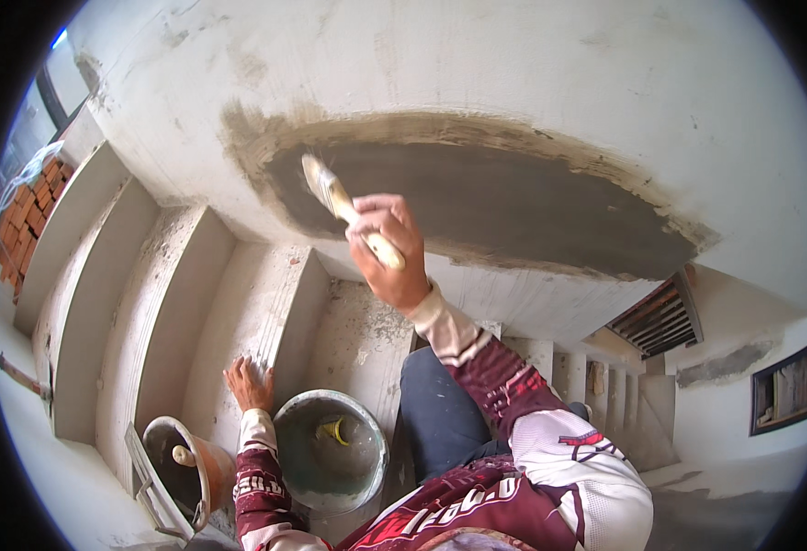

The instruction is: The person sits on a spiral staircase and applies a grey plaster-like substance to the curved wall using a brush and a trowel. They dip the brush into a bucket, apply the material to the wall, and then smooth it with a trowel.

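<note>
Head view: right hand [387, 250] grip holds brush [328, 191], bristles up-left on wet patch [513, 207].

right hand [387, 250] raised, fist closed | left hand [249, 384] flat (seemingly braced)

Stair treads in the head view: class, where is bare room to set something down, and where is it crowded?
Free: the treads left of the left hand. Crowded: the step with the grey bucket and orange bucket, beside the knee.

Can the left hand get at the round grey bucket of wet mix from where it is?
Probably yes: the left hand rests flat on the step right beside the grey bucket, whose open top has nothing over it.
</note>
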The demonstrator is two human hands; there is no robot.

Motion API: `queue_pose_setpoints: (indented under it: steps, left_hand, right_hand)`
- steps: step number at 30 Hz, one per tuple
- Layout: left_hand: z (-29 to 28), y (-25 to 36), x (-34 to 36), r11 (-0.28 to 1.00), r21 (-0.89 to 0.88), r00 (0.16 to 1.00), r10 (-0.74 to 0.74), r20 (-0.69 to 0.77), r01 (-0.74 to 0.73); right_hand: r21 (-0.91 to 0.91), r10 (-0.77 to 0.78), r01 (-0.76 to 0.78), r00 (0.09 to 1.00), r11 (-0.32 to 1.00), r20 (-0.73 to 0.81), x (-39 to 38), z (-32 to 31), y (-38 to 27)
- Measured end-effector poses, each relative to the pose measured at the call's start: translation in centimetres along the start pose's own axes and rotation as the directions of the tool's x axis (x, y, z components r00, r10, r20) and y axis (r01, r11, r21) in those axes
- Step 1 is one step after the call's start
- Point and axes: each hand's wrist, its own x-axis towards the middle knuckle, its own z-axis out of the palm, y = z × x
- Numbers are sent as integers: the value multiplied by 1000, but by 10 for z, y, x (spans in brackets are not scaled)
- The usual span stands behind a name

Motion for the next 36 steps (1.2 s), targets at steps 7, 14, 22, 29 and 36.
queue_pose_setpoints:
  steps: [7, 14, 22, 29, 36]
  left_hand:
    - [5, -7, 0, 1000, 27, 1000, 11, 4, -11]
    - [3, -3, -3, 997, 67, 998, 39, 39, -42]
    - [5, -8, -5, 995, 78, 998, 65, 18, -67]
    - [-1, -5, -2, 995, 92, 999, 33, 21, -35]
    - [4, -3, 0, 996, 91, 999, -10, 54, 5]
  right_hand:
    - [-359, -299, 263, 953, 895, -48, 24, -112, 18]
    - [-811, -327, -146, 863, 567, -384, -31, -351, -27]
    - [-875, -444, -47, 848, 482, -290, -18, -281, -2]
    - [-597, -316, 166, 936, 784, -154, -1, -66, 34]
    - [-262, -219, 197, 974, 945, -56, 10, -71, 24]
